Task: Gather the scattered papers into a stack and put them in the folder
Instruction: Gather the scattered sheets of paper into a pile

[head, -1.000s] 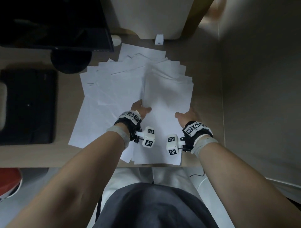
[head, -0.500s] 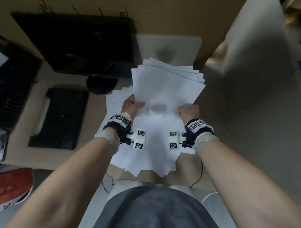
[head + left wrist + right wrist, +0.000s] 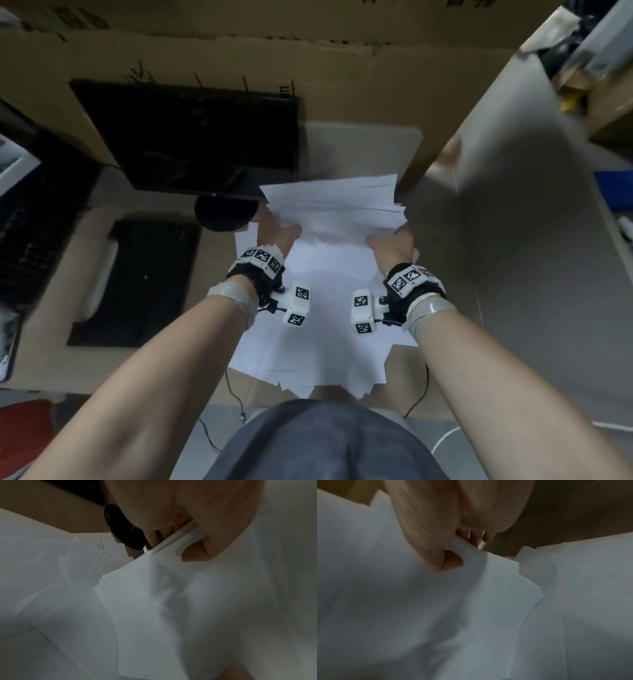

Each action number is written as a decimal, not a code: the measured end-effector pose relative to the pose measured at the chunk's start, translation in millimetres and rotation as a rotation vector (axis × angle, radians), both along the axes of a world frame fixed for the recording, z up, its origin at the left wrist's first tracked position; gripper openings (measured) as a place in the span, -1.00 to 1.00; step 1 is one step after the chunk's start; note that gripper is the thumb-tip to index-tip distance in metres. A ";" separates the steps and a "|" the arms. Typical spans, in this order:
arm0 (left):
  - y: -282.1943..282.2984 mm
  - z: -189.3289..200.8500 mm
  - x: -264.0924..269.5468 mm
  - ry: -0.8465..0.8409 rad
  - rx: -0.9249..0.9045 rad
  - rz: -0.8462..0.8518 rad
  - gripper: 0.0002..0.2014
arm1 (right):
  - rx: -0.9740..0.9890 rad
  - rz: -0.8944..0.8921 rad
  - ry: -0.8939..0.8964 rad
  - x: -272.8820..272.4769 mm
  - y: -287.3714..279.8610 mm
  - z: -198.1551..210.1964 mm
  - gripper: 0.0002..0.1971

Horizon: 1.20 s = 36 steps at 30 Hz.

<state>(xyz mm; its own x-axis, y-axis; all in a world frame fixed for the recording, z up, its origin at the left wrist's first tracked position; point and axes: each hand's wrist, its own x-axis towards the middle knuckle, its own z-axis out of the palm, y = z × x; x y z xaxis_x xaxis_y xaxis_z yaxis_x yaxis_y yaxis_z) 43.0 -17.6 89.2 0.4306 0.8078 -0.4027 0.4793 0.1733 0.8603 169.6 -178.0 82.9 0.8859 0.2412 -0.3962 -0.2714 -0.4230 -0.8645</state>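
A loose bundle of white papers (image 3: 337, 240) is held up over the desk, its sheets fanned and uneven at the top and bottom edges. My left hand (image 3: 279, 233) pinches the bundle's left side, thumb on the front and fingers behind; the left wrist view shows that left hand (image 3: 192, 536) clamped on the papers (image 3: 171, 601). My right hand (image 3: 394, 243) pinches the right side the same way, and the right wrist view shows the right hand (image 3: 453, 550) on the papers (image 3: 436, 615). A few more loose sheets (image 3: 51, 581) lie flat on the desk below. A black folder (image 3: 137, 281) lies at the left.
A black monitor (image 3: 191, 137) on a round stand (image 3: 222, 216) sits behind the papers. A white board (image 3: 359, 150) leans at the back. A grey partition wall (image 3: 513, 222) closes the right side. A dark keyboard (image 3: 24, 246) sits far left. Cables (image 3: 236, 401) hang below the desk edge.
Both hands have lifted the gathered papers off the desk and tipped them upright; the sheets have slid closer together. The head view has tilted up.
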 end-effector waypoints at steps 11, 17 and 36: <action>22.7 -19.5 14.2 0.087 -0.009 -0.106 -0.51 | -0.042 0.091 0.061 7.2 5.7 -8.2 -0.63; 32.8 -21.8 36.4 0.051 -0.040 0.011 -0.84 | 0.013 0.020 0.025 22.1 20.8 -14.0 -0.88; -5.5 38.1 11.3 -0.326 0.051 0.155 -0.66 | 0.244 -0.009 -0.053 -24.7 12.4 14.6 -0.74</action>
